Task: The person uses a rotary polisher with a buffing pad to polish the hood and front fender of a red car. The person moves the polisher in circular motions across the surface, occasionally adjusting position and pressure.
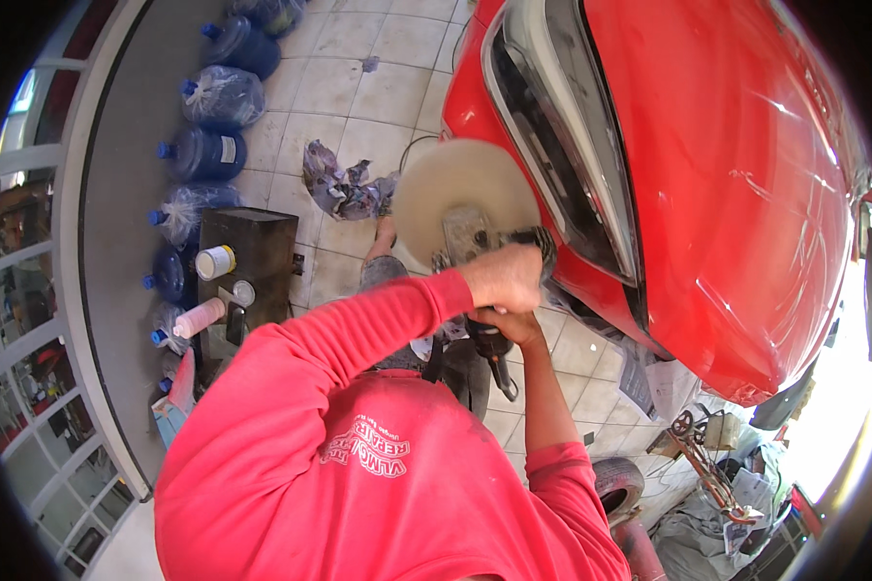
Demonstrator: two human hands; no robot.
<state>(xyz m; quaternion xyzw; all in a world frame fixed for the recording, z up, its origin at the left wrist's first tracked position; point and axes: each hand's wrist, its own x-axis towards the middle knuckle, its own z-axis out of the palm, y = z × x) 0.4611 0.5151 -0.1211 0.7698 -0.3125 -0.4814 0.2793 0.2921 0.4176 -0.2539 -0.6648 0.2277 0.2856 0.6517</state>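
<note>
Both my hands are on a power polisher [494,347] held in front of my body. My left hand [509,278] reaches across from the left and is closed round its dark front handle [525,235]. Just below it, my right hand [515,325] wraps round the polisher's body, with fingers partly hidden. The large round pale pad [460,179] is smeared by motion and faces up in the picture. Its right edge lies close to the red car bumper [470,107], beside the headlight [572,145]; whether they touch I cannot tell.
A red hood [727,174] fills the right side. Several blue water jugs [208,155] line the left wall. A dark box [262,247] bears a white can [215,262] and a pink bottle [200,317]. Crumpled plastic [344,184] lies on the tiles; a tire [617,484] stands lower right.
</note>
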